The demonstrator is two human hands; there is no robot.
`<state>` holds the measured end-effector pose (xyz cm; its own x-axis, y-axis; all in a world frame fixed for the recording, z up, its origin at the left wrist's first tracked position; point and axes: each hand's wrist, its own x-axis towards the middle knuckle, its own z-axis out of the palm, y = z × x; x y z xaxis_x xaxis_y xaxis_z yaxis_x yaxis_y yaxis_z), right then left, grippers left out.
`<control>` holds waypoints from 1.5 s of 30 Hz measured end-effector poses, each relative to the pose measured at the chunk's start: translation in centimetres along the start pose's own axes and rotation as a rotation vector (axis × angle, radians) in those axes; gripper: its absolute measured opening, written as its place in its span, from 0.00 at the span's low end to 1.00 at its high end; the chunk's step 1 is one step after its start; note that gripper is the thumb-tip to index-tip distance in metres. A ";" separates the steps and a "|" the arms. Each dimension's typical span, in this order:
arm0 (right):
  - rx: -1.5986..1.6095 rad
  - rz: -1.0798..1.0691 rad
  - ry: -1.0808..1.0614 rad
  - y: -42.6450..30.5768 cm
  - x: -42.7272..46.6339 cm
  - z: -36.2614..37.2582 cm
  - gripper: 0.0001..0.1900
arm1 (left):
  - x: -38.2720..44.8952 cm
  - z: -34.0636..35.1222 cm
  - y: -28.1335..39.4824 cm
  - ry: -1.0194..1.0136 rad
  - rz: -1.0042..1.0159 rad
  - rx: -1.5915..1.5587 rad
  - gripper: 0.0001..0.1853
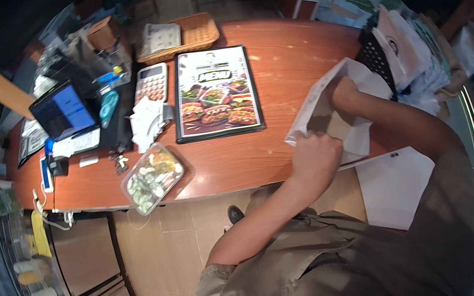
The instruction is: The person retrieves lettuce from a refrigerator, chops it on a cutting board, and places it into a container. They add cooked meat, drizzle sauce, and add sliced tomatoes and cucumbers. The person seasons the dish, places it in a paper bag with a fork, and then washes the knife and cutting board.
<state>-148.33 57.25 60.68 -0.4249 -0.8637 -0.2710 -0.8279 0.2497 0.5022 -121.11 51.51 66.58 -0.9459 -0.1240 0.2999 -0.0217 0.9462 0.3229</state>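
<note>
A white paper bag lies open on the right part of the wooden counter. My left hand is closed on the near edge of its mouth. My right hand reaches into the bag, and its fingers are hidden behind the paper. To the left of the bag lies a menu in a black-edged cover. A clear plastic container of salad sits at the counter's front edge, away from both hands.
Left of the menu are a calculator, crumpled receipts, keys and a touchscreen terminal. A wicker basket stands at the back. Several folded bags crowd the right end. White paper hangs below the counter edge.
</note>
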 end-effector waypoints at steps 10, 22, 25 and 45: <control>0.092 -0.436 -0.690 -0.9 0.8 -2.5 0.22 | -10.3 -3.1 -7.6 0.520 -0.203 -0.399 0.24; 0.859 -0.239 -0.254 4.0 -5.3 -11.0 0.11 | -29.5 2.0 -21.0 1.146 -1.211 -1.124 0.31; 1.095 -0.193 -0.079 4.2 -7.8 -13.2 0.13 | -28.3 1.5 -17.6 1.183 -1.258 -1.113 0.30; 1.282 -0.117 0.182 10.3 -11.9 -11.6 0.33 | 0.1 -0.9 -2.2 0.171 0.064 -0.140 0.38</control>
<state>-147.54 65.03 78.57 -0.3551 -0.9301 -0.0938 -0.6575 0.3198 -0.6822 -120.88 49.18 66.74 -0.8750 -0.1253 0.4677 0.0932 0.9043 0.4166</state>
